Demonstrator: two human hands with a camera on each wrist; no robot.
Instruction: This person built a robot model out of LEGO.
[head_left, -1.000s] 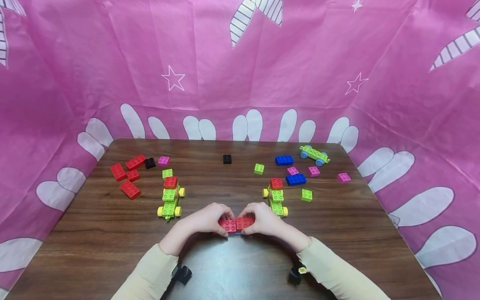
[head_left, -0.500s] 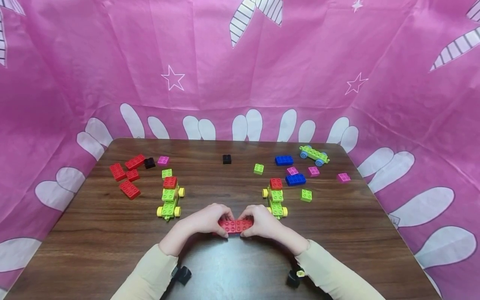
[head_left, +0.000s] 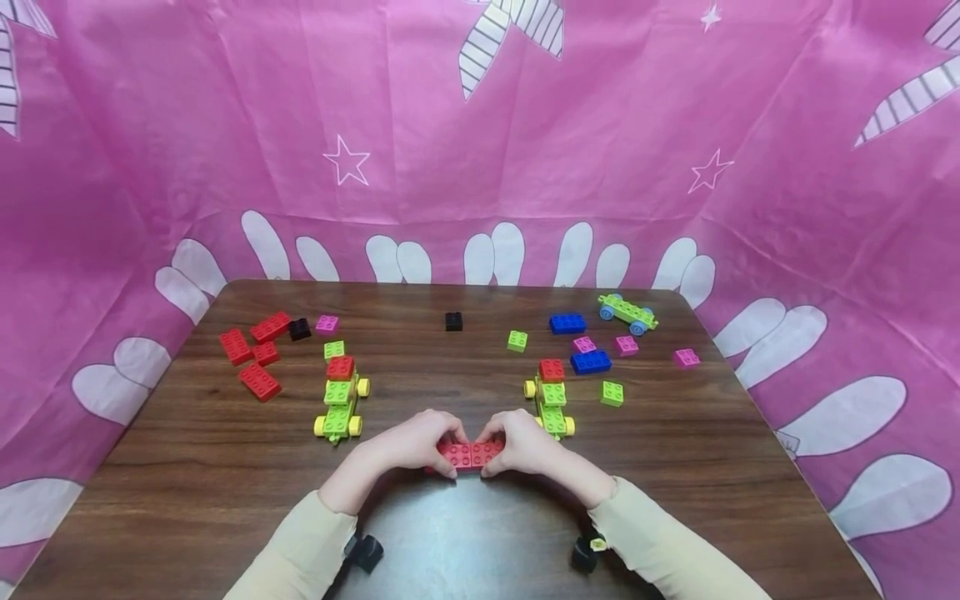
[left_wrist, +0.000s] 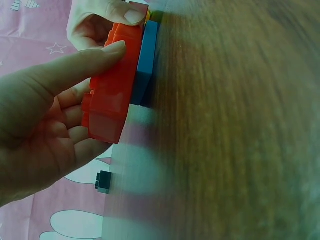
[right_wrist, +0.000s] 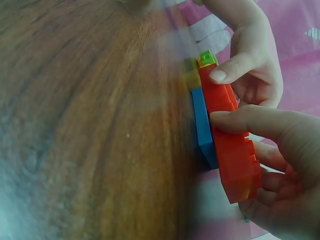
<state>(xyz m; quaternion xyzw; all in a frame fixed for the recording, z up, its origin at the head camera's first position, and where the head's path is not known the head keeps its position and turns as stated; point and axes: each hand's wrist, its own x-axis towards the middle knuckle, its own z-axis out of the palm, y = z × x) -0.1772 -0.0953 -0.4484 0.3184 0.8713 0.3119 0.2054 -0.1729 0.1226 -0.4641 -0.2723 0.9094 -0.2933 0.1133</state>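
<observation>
My left hand (head_left: 420, 440) holds a red brick (head_left: 458, 455) between thumb and fingers. A second red brick (head_left: 486, 452) is gripped the same way by my right hand (head_left: 529, 443). End to end, the two bricks meet in one straight row, studs up. Underneath lies a blue brick (left_wrist: 146, 62), low over the wooden tabletop; the red ends reach out past it on both sides. In the right wrist view the blue brick (right_wrist: 202, 120) sits under the seam. Whether the studs are fully pressed together cannot be made out.
Green wheeled cars with red bricks stand left (head_left: 338, 404) and right (head_left: 552, 400) of the hands. Loose red bricks (head_left: 260, 382) lie at far left. Blue bricks (head_left: 591, 362), pink and green ones, and a green car base (head_left: 628, 313) lie at back right.
The right red brick has straightened and settled level with the left one, and the blue edge below it has gone from sight. My right hand shifted slightly left; my left hand stayed put.
</observation>
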